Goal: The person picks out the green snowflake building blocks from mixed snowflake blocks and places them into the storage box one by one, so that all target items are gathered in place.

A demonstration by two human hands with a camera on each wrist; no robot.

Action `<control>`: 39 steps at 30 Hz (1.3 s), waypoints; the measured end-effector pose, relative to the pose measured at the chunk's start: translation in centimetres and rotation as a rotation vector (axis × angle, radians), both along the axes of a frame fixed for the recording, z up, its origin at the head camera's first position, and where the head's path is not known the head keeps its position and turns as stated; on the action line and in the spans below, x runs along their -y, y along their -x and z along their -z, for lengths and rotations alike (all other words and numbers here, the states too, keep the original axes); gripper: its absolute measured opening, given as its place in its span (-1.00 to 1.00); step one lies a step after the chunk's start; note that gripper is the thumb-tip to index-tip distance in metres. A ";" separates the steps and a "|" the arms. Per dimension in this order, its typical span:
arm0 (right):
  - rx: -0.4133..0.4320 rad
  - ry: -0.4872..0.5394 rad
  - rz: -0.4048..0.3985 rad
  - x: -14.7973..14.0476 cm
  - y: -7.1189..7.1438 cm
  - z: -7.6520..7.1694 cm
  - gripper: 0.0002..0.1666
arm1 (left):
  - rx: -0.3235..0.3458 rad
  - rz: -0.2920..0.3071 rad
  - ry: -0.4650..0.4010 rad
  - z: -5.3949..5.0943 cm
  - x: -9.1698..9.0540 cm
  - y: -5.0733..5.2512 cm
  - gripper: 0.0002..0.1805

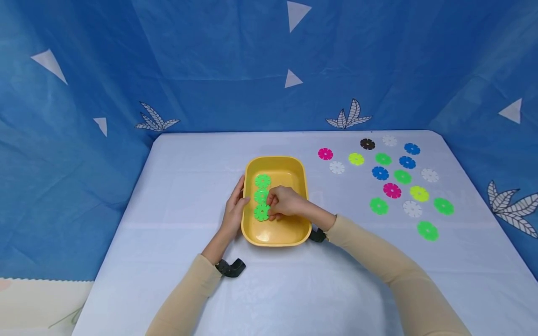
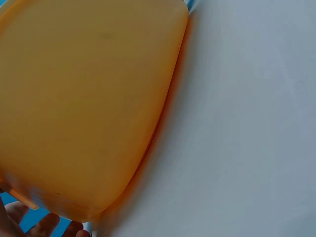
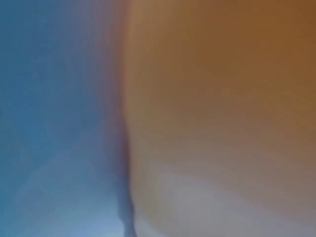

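Observation:
A yellow plastic tray [image 1: 275, 235] stands on the white table, and its outer wall [image 2: 89, 98] fills much of the left wrist view. My left hand [image 1: 233, 212] grips the tray's left side, thumb at the rim and fingers along the outside. Inside the tray, three green notched discs [image 1: 262, 181] form a column near the left wall. My right hand [image 1: 283, 201] reaches over the right rim with curled fingers, which seem to pinch the right edge of the lowest green disc [image 1: 261, 213]. Its fingertips are partly hidden. The right wrist view is too blurred to show the hand.
On the right side of the table lie several loose notched discs, among them a pink disc [image 1: 325, 154], a blue disc [image 1: 380, 173], a white disc [image 1: 412, 208] and a green disc [image 1: 428, 230]. A blue curtain [image 1: 235, 65] hangs behind the table's back edge.

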State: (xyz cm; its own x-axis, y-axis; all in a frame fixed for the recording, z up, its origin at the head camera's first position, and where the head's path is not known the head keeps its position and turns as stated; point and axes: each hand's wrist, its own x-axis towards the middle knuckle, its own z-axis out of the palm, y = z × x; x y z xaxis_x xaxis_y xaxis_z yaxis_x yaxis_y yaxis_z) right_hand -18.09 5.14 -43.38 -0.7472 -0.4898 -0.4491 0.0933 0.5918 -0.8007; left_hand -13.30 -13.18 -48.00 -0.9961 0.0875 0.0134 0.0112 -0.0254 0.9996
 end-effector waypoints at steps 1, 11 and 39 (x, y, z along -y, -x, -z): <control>-0.003 -0.002 0.001 0.0 0.0 0.0 -0.83 | -0.001 0.000 0.001 0.0 0.0 0.0 -0.31; -0.052 0.002 0.000 -0.2 -0.1 -0.1 -0.84 | -0.003 0.006 0.010 -0.2 -0.2 0.2 -0.31; -0.205 -0.181 0.380 -22.0 -2.2 -4.0 -0.49 | 0.017 -0.027 0.021 0.0 0.1 0.1 -0.31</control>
State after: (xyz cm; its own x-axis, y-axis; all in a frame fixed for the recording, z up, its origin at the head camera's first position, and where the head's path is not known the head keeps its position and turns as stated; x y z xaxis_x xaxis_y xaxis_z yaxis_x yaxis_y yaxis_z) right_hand -15.87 27.12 -39.36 -0.9406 -0.0918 -0.3268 0.1813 0.6780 -0.7124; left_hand -13.41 -13.24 -48.00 -0.9981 0.0607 -0.0048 -0.0050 -0.0047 1.0000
